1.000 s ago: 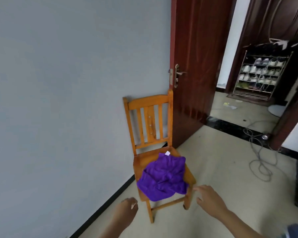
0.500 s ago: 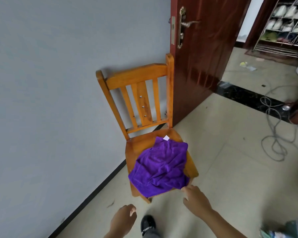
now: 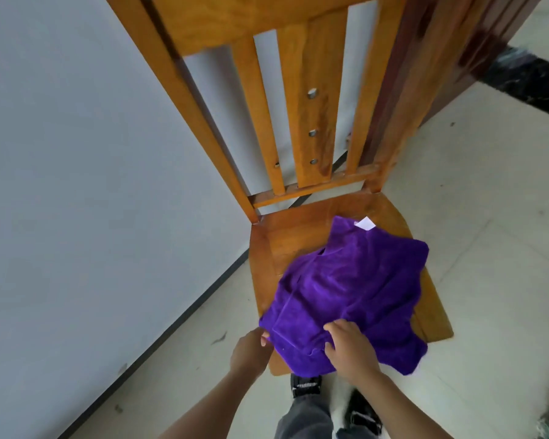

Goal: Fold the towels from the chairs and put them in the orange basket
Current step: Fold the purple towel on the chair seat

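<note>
Purple towel (image 3: pixel 346 293), plush, crumpled in loose folds; spread over the front and right part of the seat of a wooden chair (image 3: pixel 286 236), near edge and right corner hanging past the seat front. White label (image 3: pixel 365 223) at the far corner of the towel, lying on the bare wood.

Left hand (image 3: pixel 251 350): at the near-left corner of the towel, fingers curled, fingertips pinching the hem just over the seat edge. Right hand (image 3: pixel 349 346): on top of the cloth near the front edge, palm down, fingers curled into the pile and gripping a bunch of fabric. Both forearms bare, entering from the bottom of the view.

Chair: orange-brown, varnished, slatted back with a broad centre slat bearing three round metal fasteners; back close to a pale grey wall (image 3: pixel 76 185). Dark reddish-brown door (image 3: pixel 441 58) just to the right of the chair back. Black skirting strip (image 3: pixel 178 318) along the foot of the wall. Pale tiled floor (image 3: pixel 488 217); dark stone threshold band (image 3: pixel 530 80) at upper right. Black shoe (image 3: pixel 305 384) and grey trouser leg (image 3: pixel 305 419) below the seat front, between the forearms.
</note>
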The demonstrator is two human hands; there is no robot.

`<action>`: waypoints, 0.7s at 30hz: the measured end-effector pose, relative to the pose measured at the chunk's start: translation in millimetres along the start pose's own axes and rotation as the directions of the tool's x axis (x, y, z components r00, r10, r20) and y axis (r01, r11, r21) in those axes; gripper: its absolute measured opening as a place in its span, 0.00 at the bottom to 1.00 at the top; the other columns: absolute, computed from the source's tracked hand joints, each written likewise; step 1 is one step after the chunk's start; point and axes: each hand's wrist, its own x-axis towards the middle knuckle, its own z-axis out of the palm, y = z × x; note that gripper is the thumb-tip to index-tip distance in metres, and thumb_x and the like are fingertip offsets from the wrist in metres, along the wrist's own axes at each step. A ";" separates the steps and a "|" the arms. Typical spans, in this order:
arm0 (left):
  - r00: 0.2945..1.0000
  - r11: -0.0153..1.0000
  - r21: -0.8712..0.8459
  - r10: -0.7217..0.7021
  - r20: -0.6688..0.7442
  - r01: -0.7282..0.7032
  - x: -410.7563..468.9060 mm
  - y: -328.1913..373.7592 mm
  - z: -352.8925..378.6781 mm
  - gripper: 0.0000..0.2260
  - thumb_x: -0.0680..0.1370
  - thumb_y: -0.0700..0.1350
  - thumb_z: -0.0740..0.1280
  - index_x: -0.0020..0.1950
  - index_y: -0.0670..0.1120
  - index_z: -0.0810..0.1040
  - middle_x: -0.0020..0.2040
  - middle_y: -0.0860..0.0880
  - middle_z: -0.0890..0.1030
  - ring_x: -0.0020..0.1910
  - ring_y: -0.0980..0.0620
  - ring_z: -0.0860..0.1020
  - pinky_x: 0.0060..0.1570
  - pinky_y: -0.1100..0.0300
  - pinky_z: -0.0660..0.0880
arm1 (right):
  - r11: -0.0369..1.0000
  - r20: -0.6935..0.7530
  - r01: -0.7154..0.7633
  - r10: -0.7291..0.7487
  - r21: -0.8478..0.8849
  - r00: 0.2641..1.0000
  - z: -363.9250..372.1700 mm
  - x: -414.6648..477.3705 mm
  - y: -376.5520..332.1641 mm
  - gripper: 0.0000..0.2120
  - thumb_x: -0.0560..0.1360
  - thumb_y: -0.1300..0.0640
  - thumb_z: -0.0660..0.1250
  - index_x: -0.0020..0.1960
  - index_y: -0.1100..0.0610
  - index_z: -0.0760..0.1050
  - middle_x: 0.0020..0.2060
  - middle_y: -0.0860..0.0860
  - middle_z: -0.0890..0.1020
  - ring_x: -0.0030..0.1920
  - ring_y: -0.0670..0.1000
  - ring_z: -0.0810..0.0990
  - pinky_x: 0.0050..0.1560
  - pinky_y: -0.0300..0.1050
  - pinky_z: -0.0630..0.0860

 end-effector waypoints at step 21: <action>0.834 0.753 0.465 0.549 -0.052 -0.466 28.2 33.7 40.8 0.11 0.66 0.51 0.57 0.30 0.53 0.78 0.22 0.55 0.72 0.21 0.59 0.72 0.19 0.67 0.63 | 0.900 0.055 0.293 -0.291 -0.322 0.955 -9.3 80.6 17.5 0.53 0.47 0.60 0.81 0.68 0.43 0.64 0.58 0.59 0.79 0.45 0.55 0.83 0.36 0.45 0.80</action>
